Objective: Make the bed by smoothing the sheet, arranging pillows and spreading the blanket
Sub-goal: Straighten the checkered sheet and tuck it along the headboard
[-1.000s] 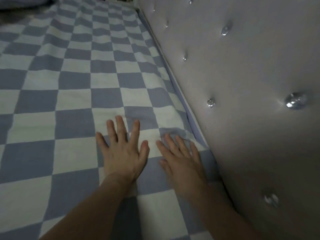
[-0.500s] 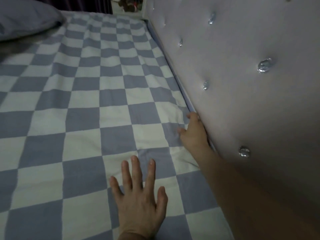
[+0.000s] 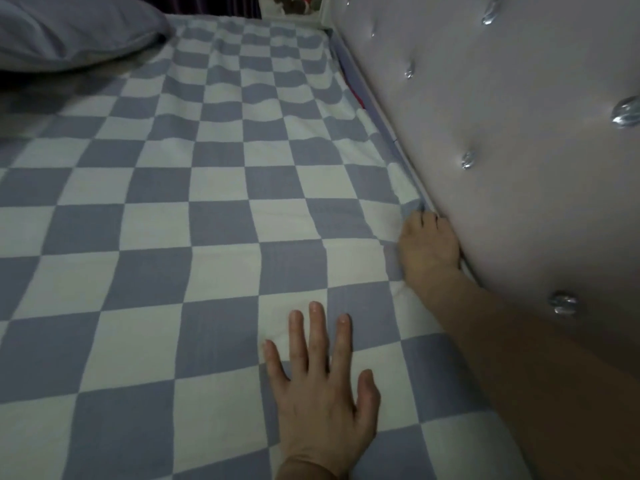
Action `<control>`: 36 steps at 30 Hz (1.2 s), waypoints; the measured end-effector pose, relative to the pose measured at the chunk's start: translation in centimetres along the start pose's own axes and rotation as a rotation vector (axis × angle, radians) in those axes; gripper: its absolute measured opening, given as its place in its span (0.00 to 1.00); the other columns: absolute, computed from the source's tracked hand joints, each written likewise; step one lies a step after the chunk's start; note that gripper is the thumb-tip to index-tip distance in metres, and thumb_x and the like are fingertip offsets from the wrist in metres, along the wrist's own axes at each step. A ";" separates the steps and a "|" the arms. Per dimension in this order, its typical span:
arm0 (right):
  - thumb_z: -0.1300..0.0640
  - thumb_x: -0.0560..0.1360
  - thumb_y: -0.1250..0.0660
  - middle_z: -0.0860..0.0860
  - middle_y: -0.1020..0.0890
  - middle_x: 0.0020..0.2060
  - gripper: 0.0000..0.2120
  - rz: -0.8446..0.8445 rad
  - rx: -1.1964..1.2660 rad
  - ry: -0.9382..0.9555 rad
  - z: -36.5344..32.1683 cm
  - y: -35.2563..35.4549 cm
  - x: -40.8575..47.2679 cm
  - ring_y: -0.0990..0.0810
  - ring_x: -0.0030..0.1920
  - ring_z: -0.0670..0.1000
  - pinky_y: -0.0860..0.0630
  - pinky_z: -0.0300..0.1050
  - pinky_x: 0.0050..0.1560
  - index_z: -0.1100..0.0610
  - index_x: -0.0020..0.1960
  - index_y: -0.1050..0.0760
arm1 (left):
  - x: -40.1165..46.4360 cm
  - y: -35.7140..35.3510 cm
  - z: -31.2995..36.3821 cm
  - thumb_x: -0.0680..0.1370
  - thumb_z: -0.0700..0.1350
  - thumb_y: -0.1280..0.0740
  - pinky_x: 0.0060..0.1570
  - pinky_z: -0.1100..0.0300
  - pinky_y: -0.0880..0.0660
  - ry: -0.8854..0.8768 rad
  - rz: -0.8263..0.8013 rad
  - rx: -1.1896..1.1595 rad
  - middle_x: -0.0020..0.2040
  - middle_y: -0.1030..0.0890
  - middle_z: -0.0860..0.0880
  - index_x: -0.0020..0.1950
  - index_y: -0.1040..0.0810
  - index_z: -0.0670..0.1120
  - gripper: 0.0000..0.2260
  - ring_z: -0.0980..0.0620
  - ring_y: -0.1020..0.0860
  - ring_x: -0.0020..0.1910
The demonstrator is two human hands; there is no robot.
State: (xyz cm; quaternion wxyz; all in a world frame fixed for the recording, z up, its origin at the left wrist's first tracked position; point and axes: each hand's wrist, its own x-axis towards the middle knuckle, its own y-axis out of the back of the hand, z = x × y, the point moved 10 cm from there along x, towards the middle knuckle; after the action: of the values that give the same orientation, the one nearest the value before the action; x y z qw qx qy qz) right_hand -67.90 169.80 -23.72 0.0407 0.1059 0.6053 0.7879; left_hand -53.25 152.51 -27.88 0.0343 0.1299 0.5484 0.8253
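1. Since half a second ago we see the right hand (image 3: 428,249) further along the seam where the bed meets the headboard, while the left hand (image 3: 323,393) lies flat much as it did; more of the pillow and the far end of the bed shows at the top.
2. The checkered sheet (image 3: 194,216), in blue-grey and white squares, covers nearly all we see of the bed. It lies mostly flat, with soft ripples toward its far end and small creases just beside the right hand.
3. The tufted headboard (image 3: 512,188), pale and padded, rises along the sheet's right edge, tilted across our view.
4. The pillow (image 3: 69,29), grey-blue, rests at the top left corner, well apart from both hands.
5. The right forearm runs along the foot of the headboard. The right hand sits at the sheet's edge with its fingers curled down into the gap against the headboard; we cannot tell whether they grip the cloth.
6. The left hand presses palm-down on the sheet near the bottom, fingers spread wide, holding nothing.
7. Shiny crystal buttons (image 3: 626,111) stud the headboard, one just above the right forearm.
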 end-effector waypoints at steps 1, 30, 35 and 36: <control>0.63 0.73 0.56 0.60 0.27 0.65 0.26 0.073 -0.006 -0.063 0.9 1.7 -0.3 0.26 0.61 0.56 0.30 0.45 0.59 0.66 0.64 0.28 | 0.0 0.0 0.1 0.70 0.57 0.44 0.68 0.38 0.52 0.002 -0.006 -0.005 0.73 0.38 0.44 0.72 0.37 0.50 0.30 0.41 0.42 0.72; 0.43 0.79 0.62 0.56 0.43 0.75 0.30 -0.153 0.431 -0.161 5.6 2.7 -36.2 0.46 0.76 0.56 0.49 0.54 0.75 0.58 0.76 0.48 | -15.1 -0.2 7.3 0.76 0.57 0.64 0.71 0.38 0.54 -0.120 -0.358 0.165 0.77 0.49 0.40 0.77 0.50 0.48 0.30 0.40 0.49 0.76; 0.38 0.77 0.68 0.53 0.39 0.74 0.30 -0.299 0.437 -0.303 7.9 -0.5 -46.0 0.39 0.73 0.56 0.39 0.56 0.69 0.49 0.75 0.52 | -16.7 2.1 9.0 0.78 0.57 0.62 0.73 0.43 0.61 -0.153 -0.466 0.008 0.78 0.59 0.46 0.77 0.56 0.50 0.28 0.46 0.59 0.76; 0.37 0.76 0.70 0.53 0.40 0.75 0.31 -0.282 0.430 -0.338 8.6 -0.8 -46.2 0.39 0.74 0.56 0.39 0.56 0.69 0.48 0.75 0.53 | -18.3 3.4 9.4 0.77 0.57 0.62 0.72 0.42 0.59 -0.194 -0.397 0.039 0.78 0.54 0.44 0.77 0.52 0.48 0.29 0.44 0.55 0.77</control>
State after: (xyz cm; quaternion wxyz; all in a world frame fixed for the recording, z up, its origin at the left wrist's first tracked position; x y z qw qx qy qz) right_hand -21.13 169.23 -27.82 0.2263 0.1566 0.7515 0.5996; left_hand -32.94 155.92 -24.63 0.2465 0.0988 0.5732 0.7752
